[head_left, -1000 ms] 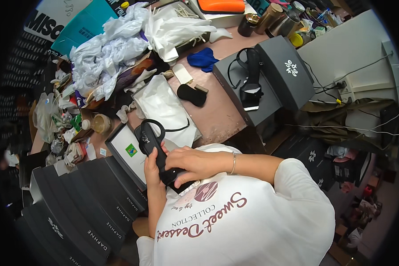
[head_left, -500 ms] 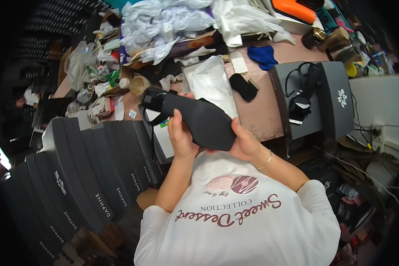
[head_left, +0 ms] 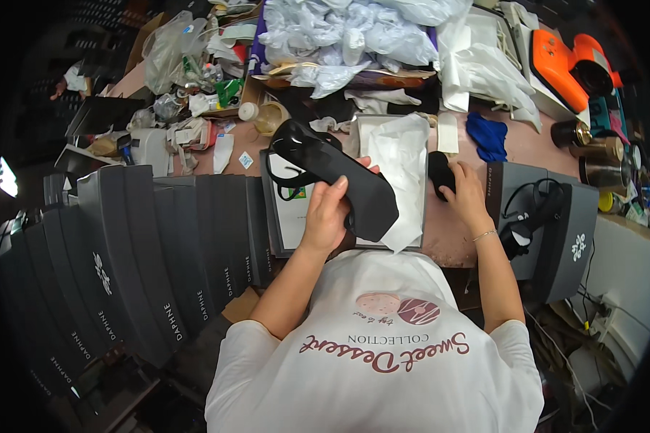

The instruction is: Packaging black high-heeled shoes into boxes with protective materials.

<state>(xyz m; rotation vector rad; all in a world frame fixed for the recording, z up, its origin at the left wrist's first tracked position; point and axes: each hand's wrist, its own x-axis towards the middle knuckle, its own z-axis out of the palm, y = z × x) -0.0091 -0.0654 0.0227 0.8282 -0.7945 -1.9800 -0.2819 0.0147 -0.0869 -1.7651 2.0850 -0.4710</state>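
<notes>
Our right grip (head_left: 469, 193) had left the toe of the black sandal (head_left: 374, 206) and reached across to the black pad (head_left: 438, 173) on the pinkish surface (head_left: 448, 242); its fingers curved over the pad's edge, though we could not tell whether they had closed on it. Our left grip (head_left: 327, 218) held the sandal around its middle, as before, sole turned up, above crumpled, thin white paper (head_left: 406, 155). We saw a flat, matte sole, angular at the toe, and a glossy, rounded heel. Past the pad lay a rumpled blue cloth (head_left: 487, 136); farther right, a second sandal (head_left: 545, 208) rested in a smooth grey box (head_left: 536, 265).
</notes>
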